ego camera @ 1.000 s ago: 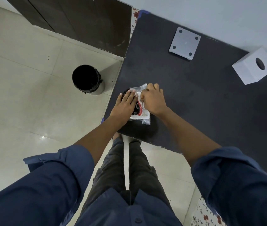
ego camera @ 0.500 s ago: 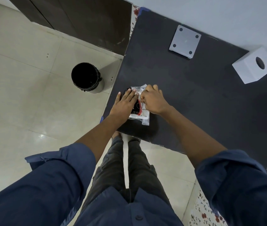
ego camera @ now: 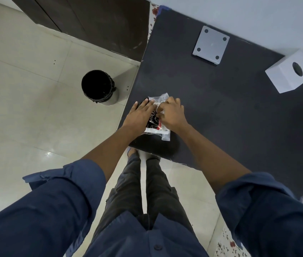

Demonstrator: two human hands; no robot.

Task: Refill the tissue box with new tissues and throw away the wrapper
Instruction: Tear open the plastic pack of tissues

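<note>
Opening step: left hand [ego camera: 141, 115] flat, pinning tissue pack [ego camera: 156, 125]; right hand [ego camera: 172, 115] pinching wrapper. Next: tear wrapper open, carry tissues to box [ego camera: 290, 74].

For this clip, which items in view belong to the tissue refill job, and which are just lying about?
Part of the job:
- tissue pack, in its wrapper, under the left hand and right hand
- white tissue box, at the table's far side
- black bin on the floor

Just lying about:
- grey square plate with four holes; its purpose is unclear
</note>
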